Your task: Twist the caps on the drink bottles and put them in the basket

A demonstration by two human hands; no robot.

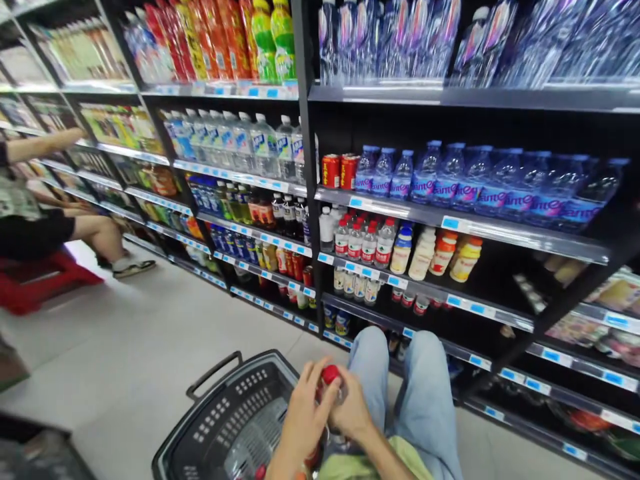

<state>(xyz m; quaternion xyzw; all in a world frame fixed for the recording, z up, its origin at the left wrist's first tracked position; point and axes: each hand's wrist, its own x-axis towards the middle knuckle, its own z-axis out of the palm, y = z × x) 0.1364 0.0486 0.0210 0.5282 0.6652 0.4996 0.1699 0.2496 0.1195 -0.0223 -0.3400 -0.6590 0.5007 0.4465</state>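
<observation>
Both my hands meet at the bottom centre, over my lap and beside the basket's right side. My left hand [307, 407] curls its fingers round a clear bottle with a red cap [331, 375]. From the other side, my right hand [350, 403] wraps the same bottle just below the cap. Most of the bottle's body is hidden by my fingers. Below my hands, more bottle parts show, partly covered. The dark grey basket [216, 395] stands on the floor to the left, with clear bottles [253, 450] lying inside it.
Shelves of drinks [390, 207] run across the front, with blue-labelled bottles [453, 173] and red-capped bottles [369, 243]. My knees in jeans reach the lower shelves. At the far left a person [45, 223] sits on a red stool [47, 283], one arm stretched toward the shelves.
</observation>
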